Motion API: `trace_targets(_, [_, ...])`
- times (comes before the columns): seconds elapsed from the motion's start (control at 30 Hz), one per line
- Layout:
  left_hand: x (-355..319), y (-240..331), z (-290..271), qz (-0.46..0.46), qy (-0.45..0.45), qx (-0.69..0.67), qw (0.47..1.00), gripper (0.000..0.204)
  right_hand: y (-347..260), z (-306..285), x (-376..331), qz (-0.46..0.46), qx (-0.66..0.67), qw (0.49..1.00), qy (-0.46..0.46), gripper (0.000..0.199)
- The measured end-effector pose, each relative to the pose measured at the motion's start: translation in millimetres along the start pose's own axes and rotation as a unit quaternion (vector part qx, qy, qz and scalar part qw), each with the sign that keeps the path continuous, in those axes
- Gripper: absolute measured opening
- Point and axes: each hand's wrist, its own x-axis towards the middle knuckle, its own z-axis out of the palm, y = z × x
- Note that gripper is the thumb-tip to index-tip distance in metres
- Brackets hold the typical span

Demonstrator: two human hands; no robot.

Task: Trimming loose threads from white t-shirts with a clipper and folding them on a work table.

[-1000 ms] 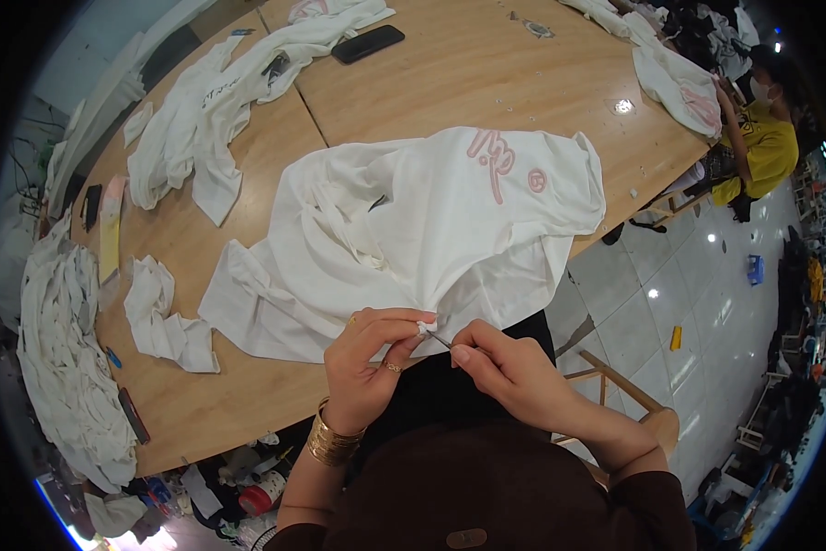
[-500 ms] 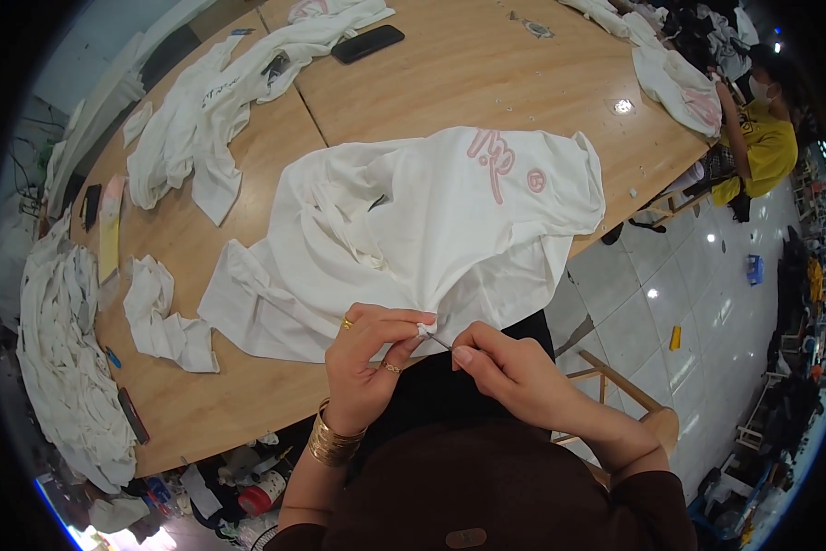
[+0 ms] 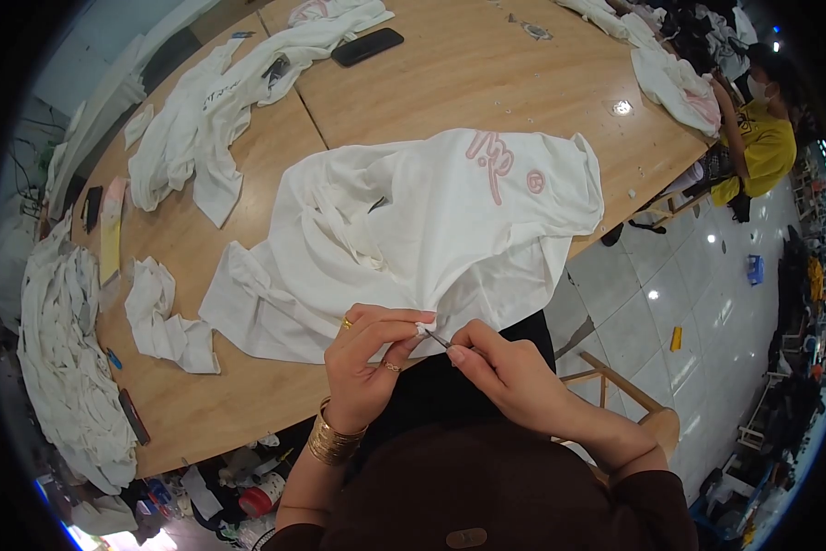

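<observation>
- Left hand (image 3: 365, 367): fingers closed in a pinch on a small bunched fold at the near hem of the white shirt (image 3: 431, 230); rings on two fingers, gold bangles at the wrist.
- Right hand (image 3: 509, 367): fingers closed around a thin dark tool (image 3: 436, 340), its tip touching the pinched fold. What kind of tool it is cannot be told.
- The white shirt lies spread across the near edge of the desk (image 3: 486, 83), its hem hanging just over the edge toward the person; pink lettering shows on its far right part.
- Desk: light wood, large, with a seam running from near to far left of centre. Small white specks lie on its right corner.
- Left of the shirt, a small crumpled white cloth (image 3: 160, 312) lies apart from it.
- At the far left edge of the desk, a stack of white garments (image 3: 64, 349) hangs over the side.
- Further back, another white garment (image 3: 215, 110) lies stretched out, with a black phone (image 3: 367, 46) beside its far end.
- At the far right end of the desk, more white garments (image 3: 675, 78) lie heaped; a seated person in a yellow top (image 3: 762, 147) is touching them.
- Floor (image 3: 652, 294): pale glossy tiles to the right, reflecting ceiling lights. A wooden stool (image 3: 633, 404) stands just beside the person's right arm.
</observation>
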Motion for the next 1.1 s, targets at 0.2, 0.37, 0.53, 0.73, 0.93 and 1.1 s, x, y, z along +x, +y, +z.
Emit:
trace_targets(0.2, [-2,-2,2,-0.037,-0.004,-0.058,0.998,0.01,1,-4,1,0.051,0.076,0.995,-0.042,0.022])
trace_targets(0.37, [-2,-1,2,-0.048,-0.006,-0.067,0.997,0.01,-2,-5,0,0.05,0.077,0.995,-0.038,0.023])
trace_targets(0.53, [-1,0,1,0.006,-0.005,0.028,1.0,0.011,-2,-3,-1,0.048,0.055,0.997,-0.027,0.023])
trace_targets(0.73, [-3,-1,3,0.055,0.005,0.096,0.994,0.011,-4,-9,-1,0.052,0.073,0.995,-0.043,0.024])
trace_targets(0.93, [-4,-3,4,0.053,-0.002,0.091,0.994,0.01,-2,-11,3,0.068,0.102,0.991,-0.056,0.025])
trace_targets(1.1, [-5,-3,7,-0.029,-0.016,-0.036,0.999,0.007,1,-8,4,0.076,0.149,0.984,-0.065,0.026])
